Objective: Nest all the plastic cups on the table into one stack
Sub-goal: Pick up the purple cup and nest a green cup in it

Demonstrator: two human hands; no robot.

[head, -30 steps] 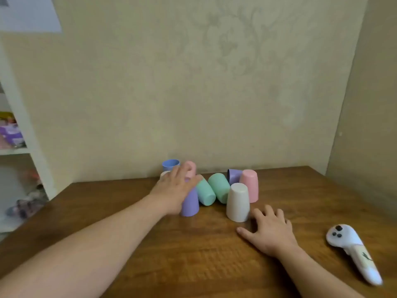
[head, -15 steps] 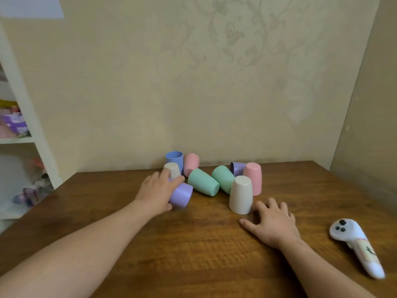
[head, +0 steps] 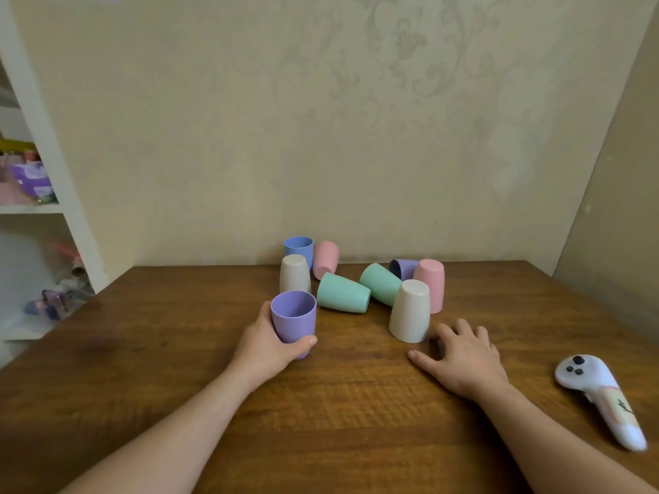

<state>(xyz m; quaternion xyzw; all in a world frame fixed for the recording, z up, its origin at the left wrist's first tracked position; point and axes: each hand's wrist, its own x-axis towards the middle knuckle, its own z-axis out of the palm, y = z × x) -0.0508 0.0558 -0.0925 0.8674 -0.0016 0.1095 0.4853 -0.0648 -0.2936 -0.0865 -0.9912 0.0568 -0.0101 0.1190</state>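
Cups scattered mid-table, none nested. Left hand wrapped round upright purple cup; right hand flat, fingers spread, beside inverted cream cup. Risk: tipped green cup rolls if bumped.

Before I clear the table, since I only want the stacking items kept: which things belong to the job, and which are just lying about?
Job: held purple cup, blue cup, two pink, two beige, two green, rear purple.

Lying about: white controller, shelf clutter.
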